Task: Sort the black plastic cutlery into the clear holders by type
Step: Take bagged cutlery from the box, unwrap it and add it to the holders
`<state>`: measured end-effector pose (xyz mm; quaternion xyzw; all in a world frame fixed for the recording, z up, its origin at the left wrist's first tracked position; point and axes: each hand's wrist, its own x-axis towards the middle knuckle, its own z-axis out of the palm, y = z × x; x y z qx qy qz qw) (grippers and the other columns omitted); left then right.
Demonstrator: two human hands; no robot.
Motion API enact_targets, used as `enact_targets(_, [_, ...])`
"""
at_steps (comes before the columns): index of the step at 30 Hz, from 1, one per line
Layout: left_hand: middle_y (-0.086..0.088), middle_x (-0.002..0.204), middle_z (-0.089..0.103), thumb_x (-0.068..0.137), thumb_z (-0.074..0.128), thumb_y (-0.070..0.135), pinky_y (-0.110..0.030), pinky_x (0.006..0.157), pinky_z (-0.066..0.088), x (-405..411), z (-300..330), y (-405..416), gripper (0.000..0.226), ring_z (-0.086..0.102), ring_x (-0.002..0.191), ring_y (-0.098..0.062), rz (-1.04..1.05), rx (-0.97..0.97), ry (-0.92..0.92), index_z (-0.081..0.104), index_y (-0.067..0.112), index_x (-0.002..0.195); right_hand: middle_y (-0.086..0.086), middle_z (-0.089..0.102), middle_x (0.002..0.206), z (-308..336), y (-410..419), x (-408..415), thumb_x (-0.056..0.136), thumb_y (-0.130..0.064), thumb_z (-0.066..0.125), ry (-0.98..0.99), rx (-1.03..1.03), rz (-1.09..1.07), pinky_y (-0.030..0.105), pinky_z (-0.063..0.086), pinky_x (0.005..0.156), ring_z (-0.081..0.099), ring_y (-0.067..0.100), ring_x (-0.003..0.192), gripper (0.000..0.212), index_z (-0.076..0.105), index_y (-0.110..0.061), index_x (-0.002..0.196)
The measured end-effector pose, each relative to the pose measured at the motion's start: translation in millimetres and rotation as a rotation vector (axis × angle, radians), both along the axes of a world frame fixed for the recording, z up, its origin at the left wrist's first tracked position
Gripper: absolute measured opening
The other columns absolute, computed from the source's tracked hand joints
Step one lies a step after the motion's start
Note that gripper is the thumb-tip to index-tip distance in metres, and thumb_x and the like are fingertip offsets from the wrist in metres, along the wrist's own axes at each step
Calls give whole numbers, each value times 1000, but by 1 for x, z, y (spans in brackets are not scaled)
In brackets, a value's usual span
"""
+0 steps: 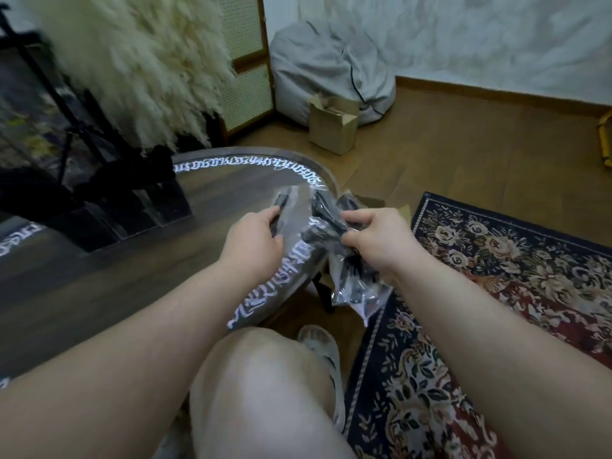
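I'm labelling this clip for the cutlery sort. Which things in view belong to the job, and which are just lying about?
Job:
left hand, holding a black piece in clear wrap
right hand, gripping a bag of black cutlery
table

Lying about:
cardboard box
beanbag
rug
pampas grass

No clear holders show.

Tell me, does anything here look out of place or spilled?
Nothing is spilled. The black cutlery is still in clear bags, gripped by both hands at the table edge; one bag hangs off it. No clear holders are visible.
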<state>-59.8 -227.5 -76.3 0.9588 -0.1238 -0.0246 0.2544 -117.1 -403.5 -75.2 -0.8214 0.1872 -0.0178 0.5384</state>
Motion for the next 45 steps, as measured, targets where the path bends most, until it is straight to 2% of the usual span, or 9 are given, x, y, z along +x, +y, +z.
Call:
enact_targets(6, [-9,137,52,92,55,17,-31,100,37,10,-13,60,55,50,123,-27,160,29,11,40,21,145,4,64,122,39,37,23,87,0,54,-38,-481,118,31,50,93,59,23,109,36,66,-12,119])
enact_targets(12, [-10,134,50,94,54,20,-31,102,36,16,-13,67,54,49,121,-27,178,-84,-5,39,20,145,-2,60,129,33,75,49,84,-2,61,-220,-225,124,31,40,107,53,14,121,45,61,-17,127])
enact_targets(18, [-15,129,48,92,51,25,-35,98,38,17,-35,93,43,48,119,-31,236,-39,119,43,19,134,2,54,135,-35,125,78,87,-8,63,-145,13,196,34,47,100,57,17,113,46,57,-19,132])
enact_targets(25, [-6,144,43,88,55,44,-43,107,37,18,-58,131,66,43,127,-32,255,149,226,27,38,147,3,35,152,-65,131,86,82,-32,71,16,-194,495,37,29,114,33,19,140,56,52,-28,135])
enact_targets(27, [-7,143,37,89,55,45,-39,106,35,18,-55,129,60,36,129,-30,274,186,148,32,40,144,3,36,152,-65,119,81,83,-27,70,1,-183,483,31,34,109,43,17,132,54,53,-29,135])
enact_targets(31, [-5,133,39,90,55,42,-37,102,38,16,-48,102,54,39,125,-26,208,155,46,39,40,141,0,61,120,-69,93,66,89,-18,63,-31,-166,448,20,46,71,57,8,76,53,48,-30,139])
enact_targets(37, [1,132,41,91,57,35,-34,102,36,12,-48,40,51,39,124,-21,-20,116,-29,42,38,139,-5,39,149,-70,50,41,92,-32,59,-105,-389,504,33,40,105,45,17,130,70,20,-31,150])
enact_targets(41, [-1,138,41,90,57,30,-36,106,34,17,-56,0,48,39,126,-25,-102,130,-22,47,30,137,-3,18,159,-79,27,33,95,-35,52,-138,-651,611,35,46,88,58,22,109,72,7,-29,152])
enact_targets(45, [-1,147,32,91,56,32,-42,109,33,21,-60,-10,52,34,132,-28,-46,221,19,41,29,140,2,34,144,-92,24,42,90,-27,60,-244,-633,528,40,49,85,56,29,110,60,31,-22,143])
